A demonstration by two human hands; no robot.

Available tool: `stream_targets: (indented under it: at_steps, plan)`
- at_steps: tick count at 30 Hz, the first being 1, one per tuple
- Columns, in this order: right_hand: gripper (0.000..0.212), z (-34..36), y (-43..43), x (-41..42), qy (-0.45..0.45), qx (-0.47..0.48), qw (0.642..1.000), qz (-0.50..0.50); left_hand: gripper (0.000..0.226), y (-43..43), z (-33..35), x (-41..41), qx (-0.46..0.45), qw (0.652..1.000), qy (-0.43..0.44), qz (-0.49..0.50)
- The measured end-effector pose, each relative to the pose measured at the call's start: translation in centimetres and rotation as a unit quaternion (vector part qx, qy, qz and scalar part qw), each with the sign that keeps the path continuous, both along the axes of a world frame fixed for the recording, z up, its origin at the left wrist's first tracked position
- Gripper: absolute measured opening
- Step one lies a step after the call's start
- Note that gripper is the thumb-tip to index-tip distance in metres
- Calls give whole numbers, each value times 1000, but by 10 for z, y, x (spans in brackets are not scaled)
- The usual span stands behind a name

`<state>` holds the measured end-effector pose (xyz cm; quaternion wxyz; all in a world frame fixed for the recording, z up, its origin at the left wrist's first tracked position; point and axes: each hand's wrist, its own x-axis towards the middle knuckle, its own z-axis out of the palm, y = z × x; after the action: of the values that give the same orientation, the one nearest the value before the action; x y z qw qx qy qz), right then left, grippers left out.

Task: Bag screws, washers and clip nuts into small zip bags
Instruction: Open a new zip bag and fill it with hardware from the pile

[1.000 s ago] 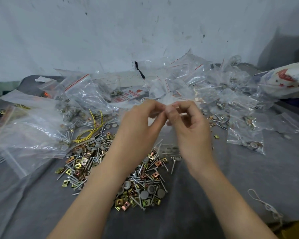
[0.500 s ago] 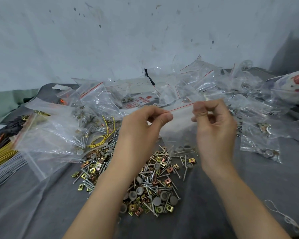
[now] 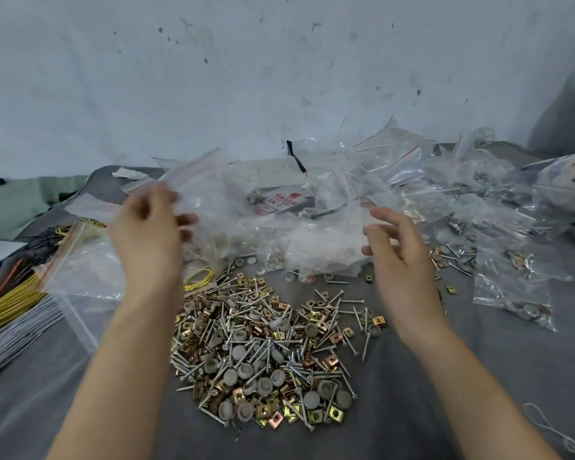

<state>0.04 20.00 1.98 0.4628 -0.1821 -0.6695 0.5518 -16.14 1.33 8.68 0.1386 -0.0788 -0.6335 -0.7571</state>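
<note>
The left hand point(image 3: 146, 240) holds a zip bag point(image 3: 210, 194), right hand point(image 3: 399, 254) spread.

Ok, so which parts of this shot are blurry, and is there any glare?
Head view: motion blur smears the left hand and the zip bag by it, the right hand less; the pile of screws, washers and clip nuts is sharp; soft glare whitens the heaped bags behind; the wide-angle lens bends the edges.

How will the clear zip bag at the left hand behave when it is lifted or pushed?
The zip bag looks thin and creased, so probably floppy. Its glossy film may slip from the grip of the left hand. Blur hides any contents, so weight is uncertain.
</note>
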Motion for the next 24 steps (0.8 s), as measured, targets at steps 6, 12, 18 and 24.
stream_targets:
  at_steps: [6,12,18,24]
  plan:
    - [23,-14,17,5,-91,11,996,-17,43,-24,-3,-16,1,990,26,141]
    - [19,-23,37,12,-209,17,977,-49,34,17,-28,10,-156,987,29,0]
    - [12,-28,52,24,-244,-26,969,-38,30,76,-55,53,-300,927,29,-224]
    - [13,-28,59,34,-199,-48,978,-43,28,132,-80,71,-434,872,109,-200]
